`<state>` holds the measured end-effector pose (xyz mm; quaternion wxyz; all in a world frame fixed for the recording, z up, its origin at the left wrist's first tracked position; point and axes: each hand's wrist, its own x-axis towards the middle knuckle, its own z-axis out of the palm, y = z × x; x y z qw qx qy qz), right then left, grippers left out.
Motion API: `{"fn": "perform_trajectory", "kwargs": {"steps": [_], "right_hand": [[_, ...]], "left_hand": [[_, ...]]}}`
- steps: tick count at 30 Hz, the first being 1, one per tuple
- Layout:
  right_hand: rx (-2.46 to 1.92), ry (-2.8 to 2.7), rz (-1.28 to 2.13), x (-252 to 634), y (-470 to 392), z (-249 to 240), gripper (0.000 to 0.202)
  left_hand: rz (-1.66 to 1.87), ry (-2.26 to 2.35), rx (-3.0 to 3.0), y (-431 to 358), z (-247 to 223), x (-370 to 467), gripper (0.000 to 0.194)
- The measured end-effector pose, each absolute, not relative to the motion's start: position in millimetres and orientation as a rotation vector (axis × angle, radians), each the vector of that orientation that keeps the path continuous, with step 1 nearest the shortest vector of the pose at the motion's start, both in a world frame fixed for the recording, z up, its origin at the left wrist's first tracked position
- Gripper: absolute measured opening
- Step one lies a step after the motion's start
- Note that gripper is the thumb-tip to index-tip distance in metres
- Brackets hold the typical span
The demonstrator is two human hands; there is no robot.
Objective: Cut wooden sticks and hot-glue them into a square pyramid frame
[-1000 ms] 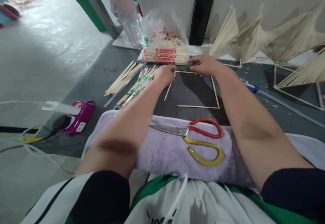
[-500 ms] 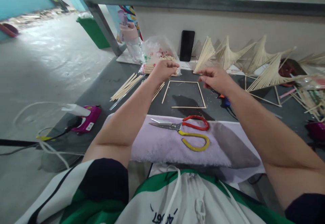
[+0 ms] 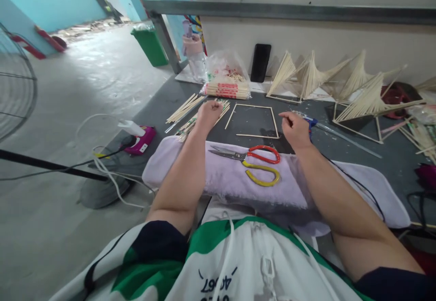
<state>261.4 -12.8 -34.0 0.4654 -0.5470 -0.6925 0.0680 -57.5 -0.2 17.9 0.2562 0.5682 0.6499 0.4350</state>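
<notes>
The dark table (image 3: 252, 121) stretches before the seated person, running off past the right side of my view, and a pale lilac towel (image 3: 221, 169) covers its near edge. Along the back stands a row of fanned stick models (image 3: 316, 80), the farthest right one cut off. In the middle of the table, between the hands, lies a four-sided stick frame (image 3: 254, 106): its back and near sticks run side to side, the right one runs away from the person, and the left one slants towards the near left, leaving that corner open. Scissors (image 3: 243, 156) rest on the towel, long axis mostly sideways, blades pointing left and the red and yellow handles to the right. The left hand (image 3: 208, 112) is curled just beside the frame, over some wrapped sticks (image 3: 223, 108) it partly hides; whether it touches them I can't tell. The right hand (image 3: 294, 128), also with bent fingers, is on the frame's other side, covering part of a blue glue gun (image 3: 311, 122), whose clear rod (image 3: 350, 140) points right and nearer. I can't make out whether either hand is pinching something small.
</notes>
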Motion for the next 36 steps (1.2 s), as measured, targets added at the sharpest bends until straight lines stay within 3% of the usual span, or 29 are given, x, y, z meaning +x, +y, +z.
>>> {"fn": "perform_trajectory", "kwargs": {"steps": [12, 23, 36], "right_hand": [[-1.393, -1.759, 0.276, 266.4, -18.2, -34.4, 0.027], [-1.568, -1.907, 0.214, 281.7, -7.3, -40.5, 0.023], [-1.395, -2.277, 0.491, 290.7, -10.9, -40.0, 0.024]], "left_hand": [[0.465, 1.983, 1.956, 10.2, -0.3, -55.8, 0.014], [0.664, 1.935, 1.878, 5.3, -1.4, -56.2, 0.011], [0.438, 1.993, 1.942, 3.3, -3.6, -51.2, 0.027]]}}
